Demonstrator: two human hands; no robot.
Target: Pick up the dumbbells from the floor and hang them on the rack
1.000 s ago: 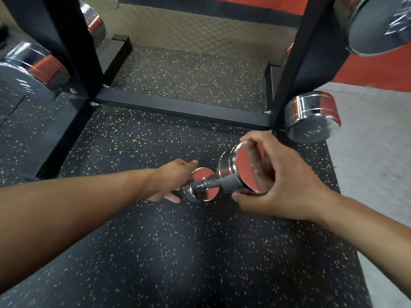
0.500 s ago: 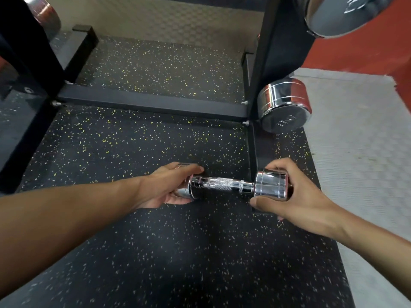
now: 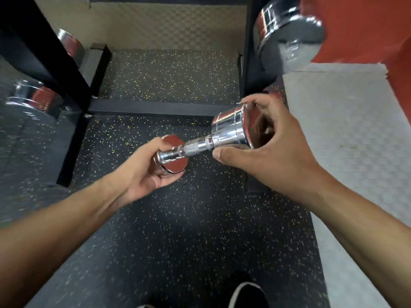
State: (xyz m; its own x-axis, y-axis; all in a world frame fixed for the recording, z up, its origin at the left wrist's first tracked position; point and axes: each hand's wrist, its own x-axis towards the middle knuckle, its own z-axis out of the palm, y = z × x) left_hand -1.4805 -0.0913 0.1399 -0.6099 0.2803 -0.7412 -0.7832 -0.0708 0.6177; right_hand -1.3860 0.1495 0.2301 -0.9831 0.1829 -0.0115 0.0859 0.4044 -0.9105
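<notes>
A chrome dumbbell (image 3: pixel 196 146) hangs in the air above the speckled black mat, tilted with its right end higher. My left hand (image 3: pixel 144 172) cups the lower left head from beneath, fingers curled round it. My right hand (image 3: pixel 269 150) grips the larger-looking right head, thumb below and fingers over the top. The black rack (image 3: pixel 153 108) stands just beyond, its cross bar on the floor and its uprights at left and right.
Other chrome dumbbells sit on the rack: one at upper right (image 3: pixel 289 34), two at left (image 3: pixel 33 98). A grey textured mat (image 3: pixel 347 134) lies to the right, an orange floor beyond it. My shoe (image 3: pixel 246 294) shows at the bottom edge.
The dumbbell has been lifted off the mat in both hands and its right end has tipped upward. The view has risen and swung left, bringing the rack's left dumbbells in.
</notes>
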